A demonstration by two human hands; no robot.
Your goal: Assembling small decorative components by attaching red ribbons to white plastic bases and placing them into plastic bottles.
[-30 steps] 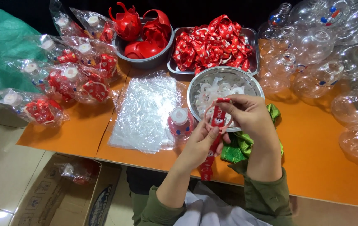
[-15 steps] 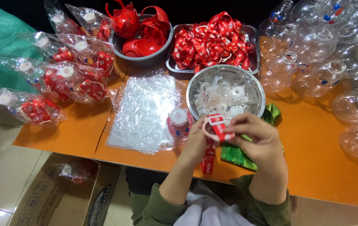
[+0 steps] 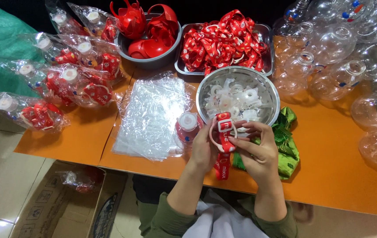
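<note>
Head view, lower centre of frame, my left hand (image 3: 204,147) and right hand (image 3: 259,152) pinching a red woven strap (image 3: 223,147) threaded through a white plastic ring (image 3: 215,132), just below the steel bowl (image 3: 270,90) of white plastic clips (image 3: 234,99), on the orange table (image 3: 338,167).

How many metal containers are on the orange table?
3: a round bowl of white plastic rings by the hands, a grey bowl of red parts at the back, and a tray of red straps beside it.
</note>
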